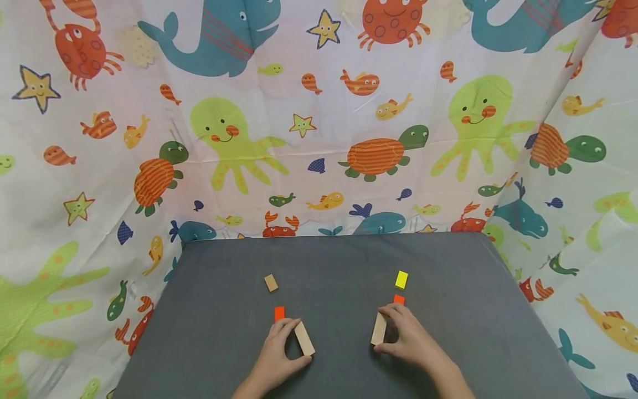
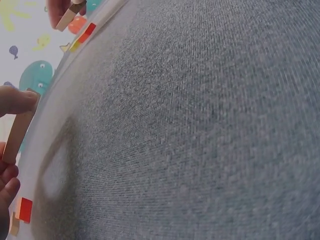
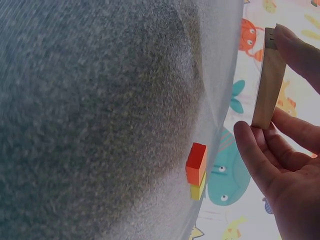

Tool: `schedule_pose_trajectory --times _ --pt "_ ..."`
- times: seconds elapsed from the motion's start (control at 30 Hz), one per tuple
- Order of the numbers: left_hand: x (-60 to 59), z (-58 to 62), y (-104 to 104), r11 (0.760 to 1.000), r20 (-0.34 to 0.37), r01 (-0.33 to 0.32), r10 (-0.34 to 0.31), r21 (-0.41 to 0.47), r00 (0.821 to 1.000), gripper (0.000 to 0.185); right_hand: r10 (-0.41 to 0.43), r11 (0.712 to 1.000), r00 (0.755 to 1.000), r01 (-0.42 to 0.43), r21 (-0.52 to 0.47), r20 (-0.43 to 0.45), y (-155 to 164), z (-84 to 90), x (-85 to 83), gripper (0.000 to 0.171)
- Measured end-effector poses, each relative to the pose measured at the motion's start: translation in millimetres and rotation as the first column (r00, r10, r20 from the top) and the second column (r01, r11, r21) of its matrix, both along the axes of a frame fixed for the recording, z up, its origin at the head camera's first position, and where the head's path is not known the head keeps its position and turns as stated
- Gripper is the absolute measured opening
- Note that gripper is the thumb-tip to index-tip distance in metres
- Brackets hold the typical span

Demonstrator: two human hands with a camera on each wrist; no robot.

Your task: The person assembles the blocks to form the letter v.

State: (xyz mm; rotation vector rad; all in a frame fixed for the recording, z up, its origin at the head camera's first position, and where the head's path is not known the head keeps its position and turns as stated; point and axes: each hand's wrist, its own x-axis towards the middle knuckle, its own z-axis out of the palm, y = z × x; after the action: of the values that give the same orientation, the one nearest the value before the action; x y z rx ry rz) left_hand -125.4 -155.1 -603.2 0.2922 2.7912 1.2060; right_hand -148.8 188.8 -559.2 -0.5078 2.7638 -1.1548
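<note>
My left hand (image 1: 275,357) pinches a plain wooden block (image 1: 304,338) by its two ends, thumb at the near end and fingers at the far end. A second long wooden block (image 1: 379,329) is held the same way by my right hand (image 1: 410,339); in the right wrist view this block (image 3: 270,85) is raised off the grey cloth. Just beyond the left fingers lies an orange-red block (image 1: 279,313). Another orange-red block (image 1: 399,299) shows past the right fingers, partly covered by them in the head view.
A small tan block (image 1: 271,283) lies farther back on the left of the grey table (image 1: 339,266). A yellow block (image 1: 401,280) sits behind the right orange-red one. A curtain (image 1: 299,183) printed with sea animals hangs behind and along both sides.
</note>
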Motion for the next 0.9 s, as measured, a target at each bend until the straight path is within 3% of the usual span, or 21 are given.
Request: schedule_pose_trajectory --times 0.3,0.7,0.9 --pt "0.0 -1.0 6 1.0 0.002 0.008 -0.008 0.004 1.0 0.082 0.019 1.0 1.0 -0.019 -0.003 0.024 -5 1.1 -1.0 0.081" --pt "-3.0 -3.6 12 1.0 0.041 0.014 -0.014 0.009 0.999 0.083 0.055 0.998 0.998 -0.055 -0.006 -0.024 -15 -2.3 -3.0 0.08" --pt "-2.5 -3.6 17 1.0 0.024 0.016 -0.016 0.004 1.0 0.082 0.066 0.998 0.998 -0.066 0.015 -0.016 -18 -2.8 -3.5 0.082"
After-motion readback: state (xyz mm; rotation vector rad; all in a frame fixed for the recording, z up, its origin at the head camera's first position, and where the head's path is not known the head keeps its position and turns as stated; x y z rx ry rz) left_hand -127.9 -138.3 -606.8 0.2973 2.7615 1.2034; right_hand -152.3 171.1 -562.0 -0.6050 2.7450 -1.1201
